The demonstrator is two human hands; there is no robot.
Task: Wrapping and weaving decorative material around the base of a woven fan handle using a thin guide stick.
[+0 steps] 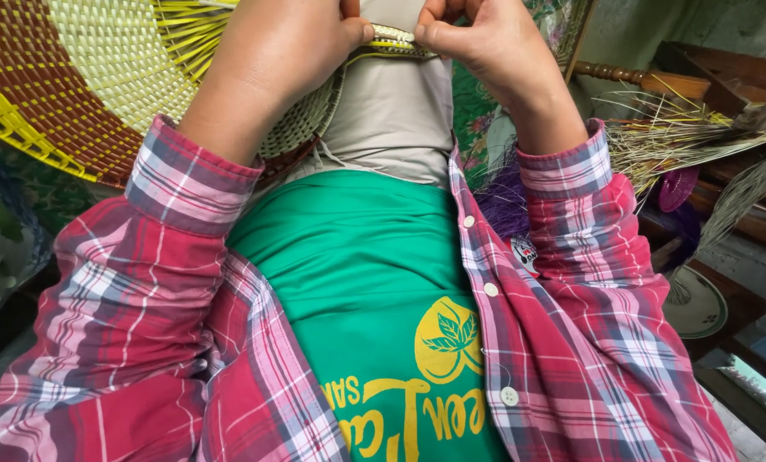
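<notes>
Straw-woven rim strip (391, 38) runs left to right between both hands, left hand (280, 43) and right hand (477, 38) each pinching 1 end, fingers closed on it, equally near, above the round woven mat (83, 94)

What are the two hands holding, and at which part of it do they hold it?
Both the left hand and the right hand pinch the rim of the round woven mat of yellow, pale and brown straw, fingertips close together on the edge.
</notes>
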